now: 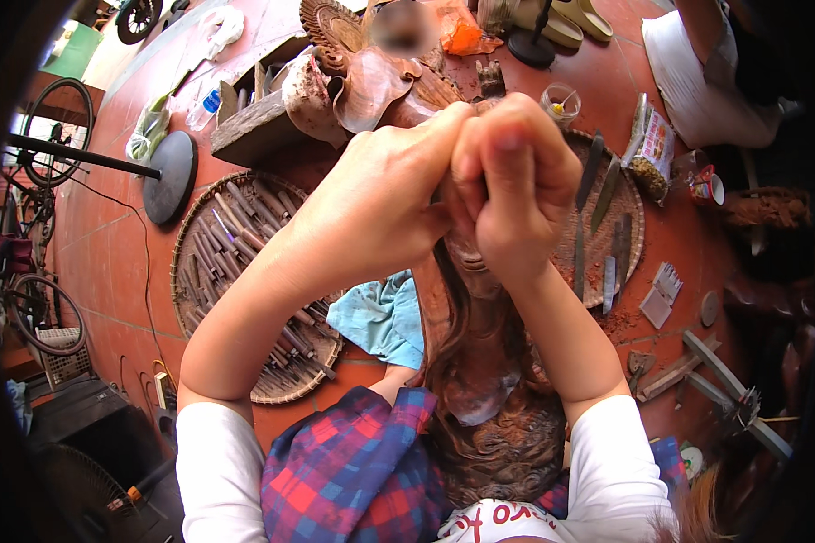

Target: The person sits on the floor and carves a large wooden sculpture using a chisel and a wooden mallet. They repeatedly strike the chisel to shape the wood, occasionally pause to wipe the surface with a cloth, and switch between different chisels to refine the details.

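Observation:
My left hand [394,195] and my right hand [521,176] are raised close together, in contact with each other, with curled fingers. Whatever they grip, if anything, is hidden behind the fingers and knuckles. Below and beyond them a large carved wooden sculpture [489,335] lies between my legs. Its dark, curly carved end [493,443] is nearest me. At the far end are smooth, shell-like carved forms [371,89] and a ridged, fan-shaped piece [328,29], partly behind my hands.
On the left, a round woven tray [183,294] holds many wooden-handled tools. Files lie on another woven tray [638,226] at right. A blue cloth [380,312], a round black stand base [169,178], a wooden box [263,127] and metal clamps [720,371] surround the sculpture.

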Motion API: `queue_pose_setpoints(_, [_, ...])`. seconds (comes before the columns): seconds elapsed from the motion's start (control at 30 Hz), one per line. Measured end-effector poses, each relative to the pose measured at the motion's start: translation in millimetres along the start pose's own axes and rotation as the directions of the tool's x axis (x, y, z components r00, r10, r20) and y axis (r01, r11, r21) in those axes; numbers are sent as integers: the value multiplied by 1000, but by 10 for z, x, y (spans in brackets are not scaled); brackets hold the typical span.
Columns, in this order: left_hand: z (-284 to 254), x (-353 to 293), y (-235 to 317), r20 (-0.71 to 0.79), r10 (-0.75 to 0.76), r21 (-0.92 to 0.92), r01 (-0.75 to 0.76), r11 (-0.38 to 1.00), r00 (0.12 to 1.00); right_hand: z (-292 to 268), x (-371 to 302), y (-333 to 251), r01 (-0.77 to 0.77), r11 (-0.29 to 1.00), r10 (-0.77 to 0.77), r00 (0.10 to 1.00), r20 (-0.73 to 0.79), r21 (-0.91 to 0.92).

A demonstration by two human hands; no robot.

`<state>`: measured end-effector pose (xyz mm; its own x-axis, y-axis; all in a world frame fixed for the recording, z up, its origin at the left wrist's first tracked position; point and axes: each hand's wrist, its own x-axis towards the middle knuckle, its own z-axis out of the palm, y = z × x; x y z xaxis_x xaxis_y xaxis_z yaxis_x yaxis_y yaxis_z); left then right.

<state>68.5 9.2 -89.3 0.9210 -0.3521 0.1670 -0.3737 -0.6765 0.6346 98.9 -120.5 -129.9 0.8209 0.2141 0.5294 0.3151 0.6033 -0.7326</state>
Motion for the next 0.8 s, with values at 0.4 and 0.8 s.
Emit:
queue_pose_setpoints(0.4, [66, 7, 10, -64, 18, 43, -15, 999, 998, -53, 19, -48, -150, 988, 150, 989, 19, 47])
queue_pose_setpoints(0.8, [56, 21, -11, -24, 17, 46, -16, 999, 1000, -56, 59, -49, -327, 943, 326, 945, 27, 66])
